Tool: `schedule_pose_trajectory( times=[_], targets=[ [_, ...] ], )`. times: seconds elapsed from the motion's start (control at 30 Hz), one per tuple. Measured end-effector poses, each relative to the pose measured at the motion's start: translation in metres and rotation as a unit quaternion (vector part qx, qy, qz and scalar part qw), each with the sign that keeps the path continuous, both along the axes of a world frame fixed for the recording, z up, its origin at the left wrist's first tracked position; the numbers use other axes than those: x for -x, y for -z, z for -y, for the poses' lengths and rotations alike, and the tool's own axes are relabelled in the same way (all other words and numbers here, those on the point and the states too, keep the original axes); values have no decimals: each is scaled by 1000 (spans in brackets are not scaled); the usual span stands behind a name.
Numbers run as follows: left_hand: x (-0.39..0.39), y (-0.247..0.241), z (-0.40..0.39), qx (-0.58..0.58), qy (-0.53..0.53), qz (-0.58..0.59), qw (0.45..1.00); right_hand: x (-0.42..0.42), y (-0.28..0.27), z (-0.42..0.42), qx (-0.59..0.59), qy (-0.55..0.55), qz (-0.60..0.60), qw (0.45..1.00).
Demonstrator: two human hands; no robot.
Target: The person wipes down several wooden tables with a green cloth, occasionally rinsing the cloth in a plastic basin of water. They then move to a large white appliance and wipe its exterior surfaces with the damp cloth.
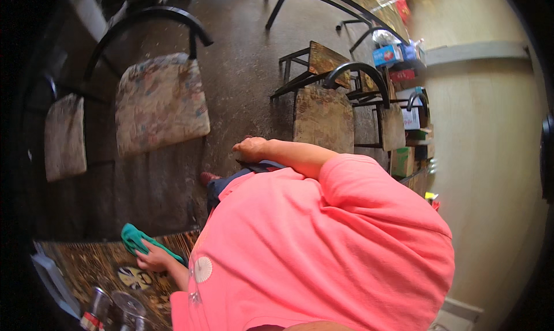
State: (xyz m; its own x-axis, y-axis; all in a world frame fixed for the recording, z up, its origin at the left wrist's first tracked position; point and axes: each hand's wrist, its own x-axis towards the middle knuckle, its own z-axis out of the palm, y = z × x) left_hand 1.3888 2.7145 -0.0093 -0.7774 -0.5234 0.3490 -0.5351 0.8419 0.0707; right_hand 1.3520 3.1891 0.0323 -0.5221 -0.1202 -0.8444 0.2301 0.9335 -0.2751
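My left hand (pixel 155 257) grips a bunched green cloth (pixel 135 240) at the edge of a dark wood-grain table (pixel 78 262). Beside that hand, a painted face-like motif (pixel 134 278) shows on the tabletop. My right hand (pixel 251 149) hangs in front of my body over the floor, its fingers curled and partly hidden. Whether it holds something small cannot be told. Close beyond it stands a chair with a worn patterned seat (pixel 323 114).
Glass or metal containers (pixel 125 307) and a grey-blue tray-like object (pixel 54 283) are on the table. Another black-framed chair (pixel 162 101) stands across the dark floor (pixel 233 71). A wooden stool (pixel 324 60) and stacked boxes (pixel 387 55) line the pale wall (pixel 471 136).
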Motion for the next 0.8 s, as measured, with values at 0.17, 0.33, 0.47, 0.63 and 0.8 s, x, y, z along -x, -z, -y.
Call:
schedule_pose_trajectory(
  times=[0.17,0.33,0.47,0.63,0.8],
  targets=[
    [33,-20,-60,-372,-80,38,924,14,16,-45,51,-3,-79,996],
    [108,-66,-219,-736,99,-13,669,43,-26,-83,219,105,-195,950],
    [137,-99,-367,-851,162,1,499,54,-56,-107,321,102,-368,867],
    [135,-145,-488,-877,308,90,359,50,-65,-177,324,258,-454,789],
    [137,-155,-556,-881,323,158,308,32,-62,-251,268,366,-563,691]
  ],
)
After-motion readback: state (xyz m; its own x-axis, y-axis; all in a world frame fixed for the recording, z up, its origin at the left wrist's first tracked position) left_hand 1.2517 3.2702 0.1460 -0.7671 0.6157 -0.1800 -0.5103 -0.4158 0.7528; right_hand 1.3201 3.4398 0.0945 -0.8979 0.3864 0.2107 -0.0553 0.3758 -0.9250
